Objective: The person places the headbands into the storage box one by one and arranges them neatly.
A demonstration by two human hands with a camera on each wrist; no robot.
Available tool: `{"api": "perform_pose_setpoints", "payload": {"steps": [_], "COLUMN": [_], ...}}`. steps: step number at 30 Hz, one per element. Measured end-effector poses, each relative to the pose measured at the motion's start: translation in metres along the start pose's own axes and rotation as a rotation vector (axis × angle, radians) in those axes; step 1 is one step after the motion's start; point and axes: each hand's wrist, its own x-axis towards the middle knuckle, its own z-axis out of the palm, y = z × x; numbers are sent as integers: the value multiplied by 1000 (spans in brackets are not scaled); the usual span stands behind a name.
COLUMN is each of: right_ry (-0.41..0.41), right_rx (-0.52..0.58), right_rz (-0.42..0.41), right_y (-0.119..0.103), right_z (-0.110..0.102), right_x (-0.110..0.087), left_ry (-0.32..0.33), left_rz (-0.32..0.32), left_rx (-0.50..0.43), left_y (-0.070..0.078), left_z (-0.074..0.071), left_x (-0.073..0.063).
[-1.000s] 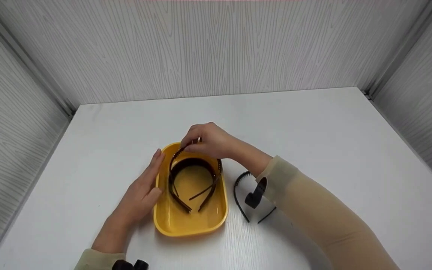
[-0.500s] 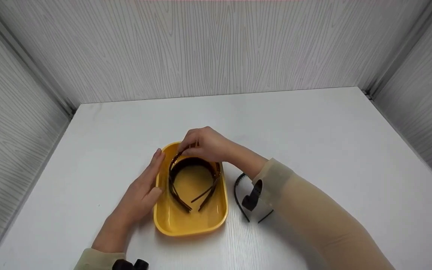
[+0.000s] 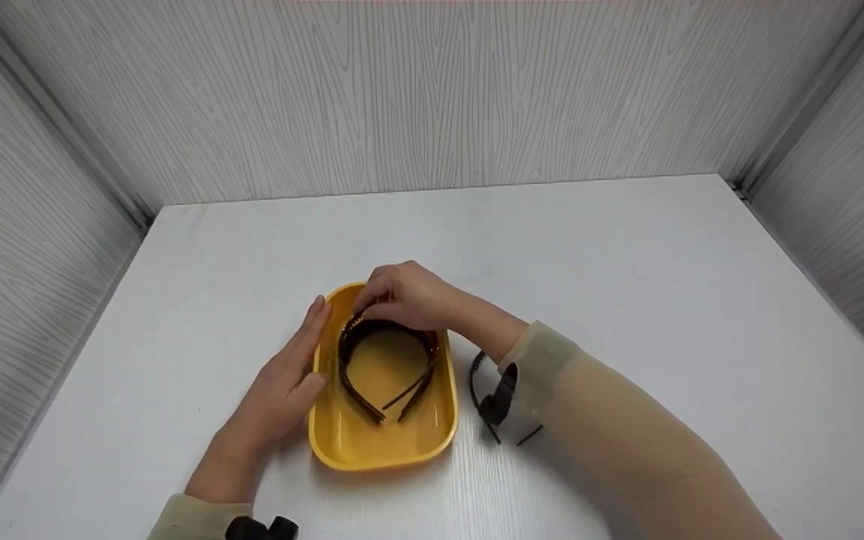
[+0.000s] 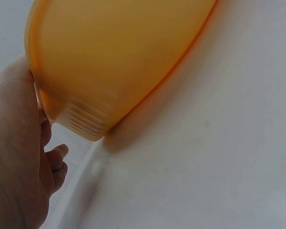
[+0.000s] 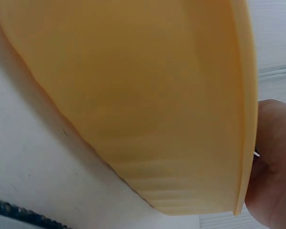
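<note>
A yellow plastic tub [image 3: 383, 454] stands on the table with dark headbands [image 3: 361, 401] nested inside it; how many cannot be told. My right hand [image 3: 406, 296] reaches over the far right rim and pinches the top of a thin toothed headband [image 3: 352, 324], low in the tub over the others. My left hand [image 3: 287, 379] lies along the left rim, fingers fairly straight against it. In the left wrist view, the tub's outer wall [image 4: 114, 57] meets that hand. The right wrist view shows mostly tub wall [image 5: 133, 95], hiding the fingertips.
Another thin black toothed headband [image 3: 475, 386] lies on the white table [image 3: 627, 262] right of the tub, partly covered by the right forearm and wrist camera. Pale wood-grain panels [image 3: 432, 97] enclose the table at the back and both sides.
My right hand has lowered the held headband deeper into the tub, so it sits closer over the others. The right forearm has shifted slightly left. The left hand and tub look practically still.
</note>
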Motion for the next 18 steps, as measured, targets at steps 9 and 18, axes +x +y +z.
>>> {"api": "perform_pose_setpoints", "payload": {"steps": [9, 18], "right_ry": [-19, -19], "right_rx": [-7, -30], "right_rz": [-6, -33], "right_y": [-1, -1], "right_z": [5, 8], "right_x": [1, 1], "left_ry": [0, -2], "left_rz": [2, -7], "left_rx": [-1, -12], "left_y": [1, 2], "left_z": [0, -1], "left_x": [0, -1]}}
